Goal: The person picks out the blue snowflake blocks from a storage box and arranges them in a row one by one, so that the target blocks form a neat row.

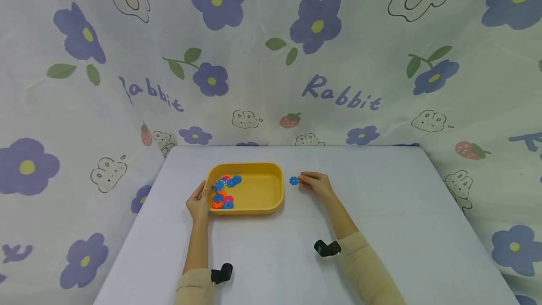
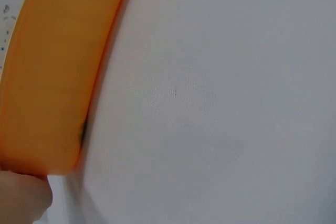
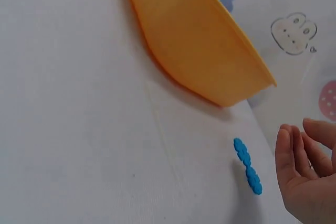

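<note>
In the head view my left hand (image 1: 198,204) grips the left end of a yellow plastic tray (image 1: 271,210), thumb at the rim. In the left wrist view the tray's outer wall (image 2: 58,72) shows, with part of that hand (image 2: 23,195) at its corner. Several blue, orange and pink flower-shaped plastic discs (image 1: 227,204) lie inside, toward the left. Right of the tray is a blue flower-shaped disc (image 1: 294,180), close to the fingertips of my right hand (image 1: 317,185). In the right wrist view this disc (image 3: 248,166) appears nearly edge-on, apart from the loosely curved fingers (image 3: 285,156).
A white-covered table (image 1: 271,258) lies under everything. Behind it and at its sides hangs a cloth (image 1: 254,60) printed with flowers and rabbits. A small black device (image 1: 327,248) sits by the right sleeve and another black device (image 1: 222,273) by the left.
</note>
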The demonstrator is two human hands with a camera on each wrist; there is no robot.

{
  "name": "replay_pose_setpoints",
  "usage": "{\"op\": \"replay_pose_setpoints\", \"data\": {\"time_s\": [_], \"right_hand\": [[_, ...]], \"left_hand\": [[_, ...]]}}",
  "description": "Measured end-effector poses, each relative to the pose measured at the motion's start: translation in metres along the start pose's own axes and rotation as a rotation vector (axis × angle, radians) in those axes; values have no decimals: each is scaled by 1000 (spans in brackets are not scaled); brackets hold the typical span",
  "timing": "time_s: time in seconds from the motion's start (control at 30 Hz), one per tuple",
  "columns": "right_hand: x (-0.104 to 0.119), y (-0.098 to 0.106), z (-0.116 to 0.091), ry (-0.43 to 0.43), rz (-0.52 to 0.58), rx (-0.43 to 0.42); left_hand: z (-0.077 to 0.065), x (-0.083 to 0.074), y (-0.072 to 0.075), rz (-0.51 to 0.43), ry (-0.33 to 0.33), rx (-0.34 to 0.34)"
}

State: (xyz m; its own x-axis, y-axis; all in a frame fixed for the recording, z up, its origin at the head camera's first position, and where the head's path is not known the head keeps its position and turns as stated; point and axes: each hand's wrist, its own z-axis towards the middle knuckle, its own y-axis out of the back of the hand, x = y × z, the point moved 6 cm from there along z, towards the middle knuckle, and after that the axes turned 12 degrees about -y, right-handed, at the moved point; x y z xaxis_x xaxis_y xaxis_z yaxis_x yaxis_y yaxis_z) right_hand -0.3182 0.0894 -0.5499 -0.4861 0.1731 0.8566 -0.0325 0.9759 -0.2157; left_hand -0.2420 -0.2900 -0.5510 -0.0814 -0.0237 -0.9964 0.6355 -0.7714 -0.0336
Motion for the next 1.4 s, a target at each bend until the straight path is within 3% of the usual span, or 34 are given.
{"op": "replay_pose_setpoints", "data": {"time_s": [0.43, 0.67, 0.9, 1.07, 1.3, 1.4], "right_hand": [[7, -41, -19, 30, 86, 112], [9, -83, -28, 17, -19, 147], [-6, -124, -24, -8, -139, 130], [-16, -145, -15, -19, -240, 92], [-26, -167, -1, -17, -225, 89], [-29, -171, 5, 23, -275, 55]], "left_hand": [[-16, 1, 1, 31, 46, 32], [-21, 2, 2, 38, 30, 26], [-27, 1, 5, 26, 28, 13], [-31, -2, 4, 15, 15, -1], [-35, -1, 5, 22, 31, -3], [-36, -2, 4, 4, 27, -7]]}}
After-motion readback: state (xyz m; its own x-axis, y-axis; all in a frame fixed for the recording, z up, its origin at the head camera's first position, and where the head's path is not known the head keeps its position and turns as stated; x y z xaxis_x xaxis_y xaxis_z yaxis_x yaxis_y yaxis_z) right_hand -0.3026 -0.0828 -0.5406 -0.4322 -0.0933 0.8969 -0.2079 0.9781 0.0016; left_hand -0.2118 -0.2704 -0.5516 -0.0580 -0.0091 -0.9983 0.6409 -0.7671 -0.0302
